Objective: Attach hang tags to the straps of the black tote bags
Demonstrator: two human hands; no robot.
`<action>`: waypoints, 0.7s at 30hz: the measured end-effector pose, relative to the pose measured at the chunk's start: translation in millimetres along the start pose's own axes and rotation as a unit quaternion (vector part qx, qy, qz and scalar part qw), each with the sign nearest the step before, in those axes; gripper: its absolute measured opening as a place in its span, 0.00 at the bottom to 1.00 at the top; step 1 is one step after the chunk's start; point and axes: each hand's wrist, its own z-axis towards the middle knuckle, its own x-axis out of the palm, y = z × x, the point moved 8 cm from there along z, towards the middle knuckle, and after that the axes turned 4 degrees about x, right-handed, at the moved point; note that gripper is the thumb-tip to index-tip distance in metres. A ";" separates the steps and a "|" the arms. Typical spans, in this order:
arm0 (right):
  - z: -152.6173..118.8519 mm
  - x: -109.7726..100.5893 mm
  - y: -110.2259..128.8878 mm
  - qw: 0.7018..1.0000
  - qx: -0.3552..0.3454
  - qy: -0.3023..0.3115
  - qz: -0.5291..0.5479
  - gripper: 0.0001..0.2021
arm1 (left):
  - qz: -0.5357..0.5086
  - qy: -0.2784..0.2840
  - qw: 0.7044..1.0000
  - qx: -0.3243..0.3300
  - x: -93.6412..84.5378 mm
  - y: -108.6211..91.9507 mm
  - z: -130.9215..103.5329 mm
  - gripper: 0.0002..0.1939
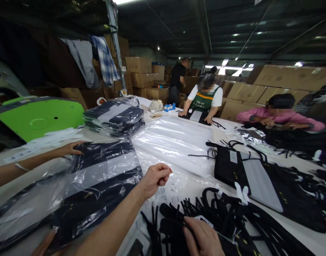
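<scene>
Nearest, at the bottom edge, the person's right grip (204, 236) lies over strapped black bags (173, 233), its fingers bent onto the dark fabric; whether it grasps any of it I cannot tell. Black straps (224, 199) loop in a tangle just to the right.

Slightly farther off, the left grip (154, 181) hangs clenched above the desk (196, 186), thumb drawn in against curled fingers; whether thin film is pinched there cannot be seen. Left of that forearm lies a plastic-wrapped bag (104, 172), dark with a pale band. A co-worker's arm (37, 160) reaches in from the left, touching its far corner.

Beyond, clear plastic sleeves (176, 138) cover the middle of the desk, between a pile of wrapped bags (115, 115) on the left and a black bag with a grey panel (260, 176) on the right. A green machine (40, 117) stands at far left. Across the desk, a person in a green apron (203, 99) presses both palms on another bag (196, 115); behind, cardboard boxes (140, 65) are stacked.
</scene>
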 end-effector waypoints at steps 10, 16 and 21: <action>39.6 -75.2 4.1 0.853 0.329 -0.041 0.404 0.20 | 0.107 0.169 0.980 0.000 99.4 -30.1 -56.9 0.08; 28.2 -133.3 18.5 0.852 0.278 -0.111 0.429 0.10 | 0.088 0.220 0.971 -0.013 151.5 -41.7 -97.7 0.09; -9.2 -200.0 7.6 0.808 0.319 -0.189 0.458 0.14 | 0.104 0.349 0.931 -0.020 188.2 -51.6 -131.1 0.13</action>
